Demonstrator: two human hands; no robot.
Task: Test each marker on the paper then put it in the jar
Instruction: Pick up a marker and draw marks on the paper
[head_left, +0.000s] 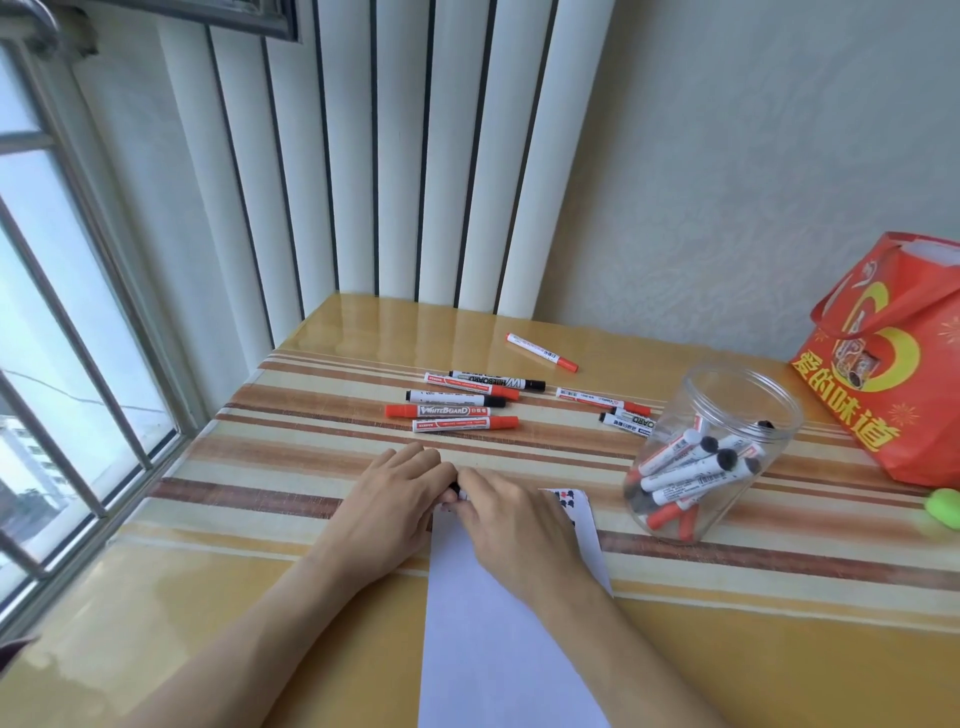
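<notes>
Both my hands meet over the top edge of the white paper (498, 634). My left hand (397, 501) and my right hand (506, 519) together grip one black marker (455, 489), mostly hidden between the fingers. Red and black test marks (563, 500) show at the paper's top right corner. The clear plastic jar (727, 410) stands to the right, open-topped, with several red and black markers inside. Several more markers (457, 410) lie loose on the table beyond my hands, two others (623, 413) by the jar, and one red marker (542, 352) lies farther back.
The striped table (291, 467) has a glossy cover. A red gift bag (893, 353) stands at the right edge with a green object (944, 506) beside it. A window with bars runs along the left, white vertical blinds behind.
</notes>
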